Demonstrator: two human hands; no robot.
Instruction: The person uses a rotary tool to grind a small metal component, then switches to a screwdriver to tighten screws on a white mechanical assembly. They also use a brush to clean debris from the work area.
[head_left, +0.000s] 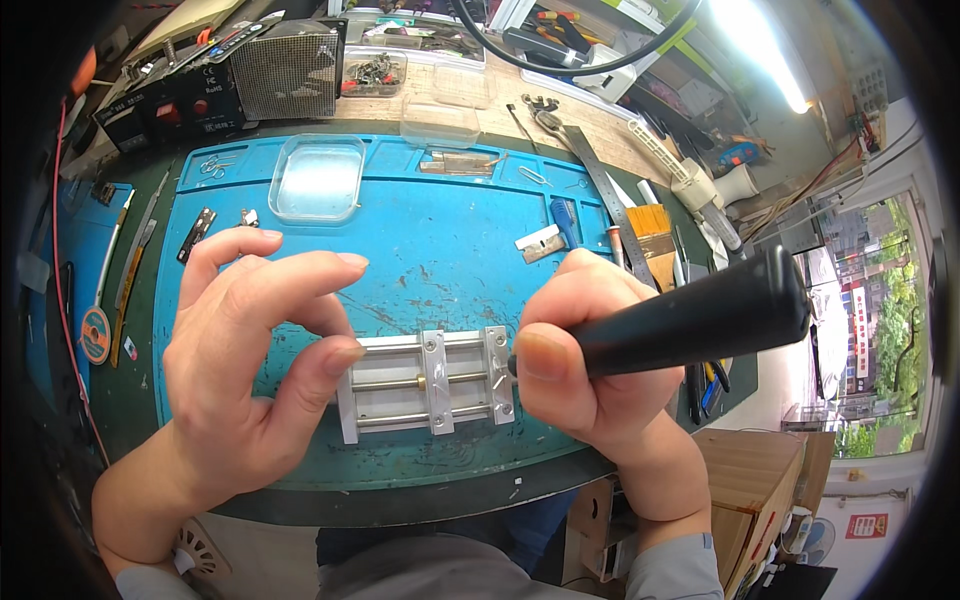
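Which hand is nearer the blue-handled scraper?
Right. The right hand, gripping a black handle, is just on the near side of the scraper. The left hand is well off to its left, by the left end of the metal fixture.

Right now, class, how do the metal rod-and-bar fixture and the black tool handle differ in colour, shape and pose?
The metal rod-and-bar fixture is mostly silver; the tool handle is black. The fixture is a flat rectangular frame; the handle is thick and rounded. The fixture lies on the blue work mat, while the handle is held in the right hand. Both are longer than they are wide.
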